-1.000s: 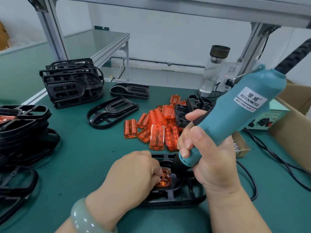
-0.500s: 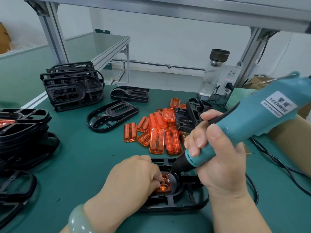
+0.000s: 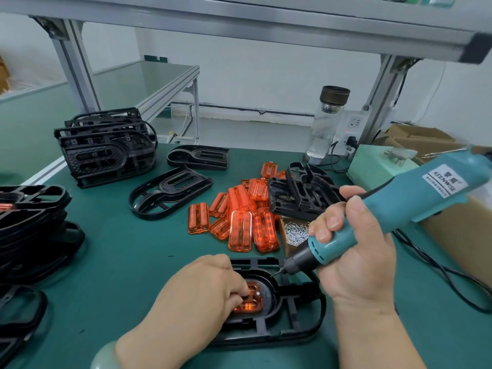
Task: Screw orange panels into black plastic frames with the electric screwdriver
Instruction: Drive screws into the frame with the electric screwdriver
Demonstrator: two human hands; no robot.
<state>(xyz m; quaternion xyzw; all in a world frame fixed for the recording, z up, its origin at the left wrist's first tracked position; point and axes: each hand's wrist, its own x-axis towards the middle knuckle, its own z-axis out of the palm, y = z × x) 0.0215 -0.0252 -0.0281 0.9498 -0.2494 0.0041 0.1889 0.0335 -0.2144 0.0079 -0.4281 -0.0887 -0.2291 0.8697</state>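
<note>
Your electric screwdriver (image 3: 386,209) has lifted off the panel since a second ago and tipped over to the right. Its bit (image 3: 277,272) now hangs clear, over the frame's rim and just beside the panel.

At your far left, the stacks of black frames (image 3: 29,225) sit well apart from the work. Your left hand (image 3: 202,294) has its fingers curled down onto the orange panel (image 3: 249,300), pinning it in its seat in the black frame (image 3: 298,324), which lies flat on the green mat (image 3: 119,262) in front of you. A pale screw head (image 3: 257,293) shows near the panel's right edge, so that screw looks driven.

Your right hand (image 3: 354,262) is wrapped round the screwdriver's grip. Beyond the bit, the box of screws (image 3: 295,233) lies beside the loose orange panels (image 3: 239,225).

You seem to be between screws. Next, load a fresh screw and bring the bit back upright over the next hole, left hand holding the panel seated.
</note>
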